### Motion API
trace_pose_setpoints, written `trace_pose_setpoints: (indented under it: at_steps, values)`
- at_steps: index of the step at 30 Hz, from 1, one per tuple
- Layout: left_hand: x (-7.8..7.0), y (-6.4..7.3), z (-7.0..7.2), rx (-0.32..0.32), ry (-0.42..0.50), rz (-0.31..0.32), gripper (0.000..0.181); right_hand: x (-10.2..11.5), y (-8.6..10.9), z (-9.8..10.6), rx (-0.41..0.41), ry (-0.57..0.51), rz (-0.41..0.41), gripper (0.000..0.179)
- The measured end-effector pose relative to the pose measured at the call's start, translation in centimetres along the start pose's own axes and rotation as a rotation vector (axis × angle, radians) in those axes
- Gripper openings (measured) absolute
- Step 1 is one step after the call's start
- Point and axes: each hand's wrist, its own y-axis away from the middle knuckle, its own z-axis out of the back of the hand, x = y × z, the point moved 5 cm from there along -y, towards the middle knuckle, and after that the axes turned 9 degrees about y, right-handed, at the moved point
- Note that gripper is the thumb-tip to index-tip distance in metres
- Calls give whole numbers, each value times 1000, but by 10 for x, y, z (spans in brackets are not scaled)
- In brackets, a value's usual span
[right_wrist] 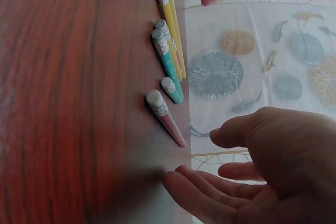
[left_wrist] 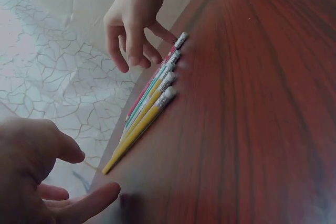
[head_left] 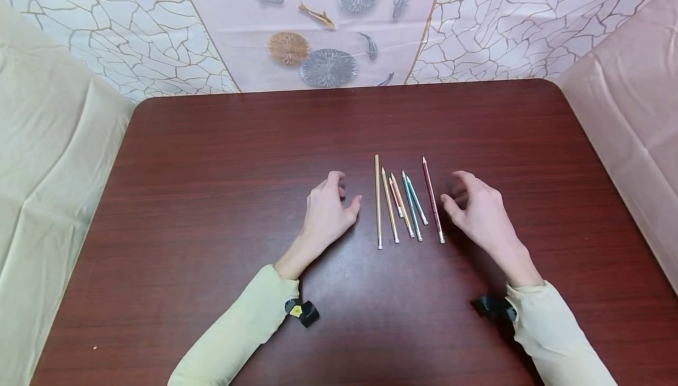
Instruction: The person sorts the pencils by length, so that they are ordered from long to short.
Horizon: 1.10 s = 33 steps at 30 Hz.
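Several pencils lie side by side on the table, eraser ends toward the person. At the left of the row is a long unsharpened yellow pencil (head_left: 378, 203); at the right a dark red pencil (head_left: 433, 199) lies a little apart. Between them are more yellow ones, a short red pencil (head_left: 395, 197) and two teal pencils (head_left: 412, 205). My left hand (head_left: 329, 208) is just left of the row, fingers loosely bent, holding nothing. On the other side my right hand (head_left: 481, 212) hovers beside the dark red pencil, thumb and fingers apart with nothing between them.
The dark reddish-brown table (head_left: 212, 168) has rounded far corners. Behind it hangs a patterned cloth (head_left: 328, 27) with fish and round motifs; pale cloth (head_left: 53, 198) drapes along both sides. Each wrist wears a small black camera (head_left: 308, 313).
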Motion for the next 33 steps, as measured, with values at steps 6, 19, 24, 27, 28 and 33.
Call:
trace_pose_setpoints:
  at_steps: [6,19,24,27,28,33]
  values:
    - [-3,-7,-14,37,-4,93,43,-1,-3,-5,52,-13,-46,41]
    - [-11,-11,-32,86,-16,132,49,-1,-6,-10,149,-33,-129,42]
    - [-12,-12,-38,94,-25,154,50,-1,-7,-13,230,-66,-196,44]
    - [-13,-13,-42,106,-25,175,51,-2,-7,-14,279,-86,-236,44]
    - [-14,-14,-44,111,-27,182,51,-2,-7,-15,294,-95,-245,45]
    - [-16,-15,-49,125,-40,204,52,-1,-9,-17,340,-102,-261,44]
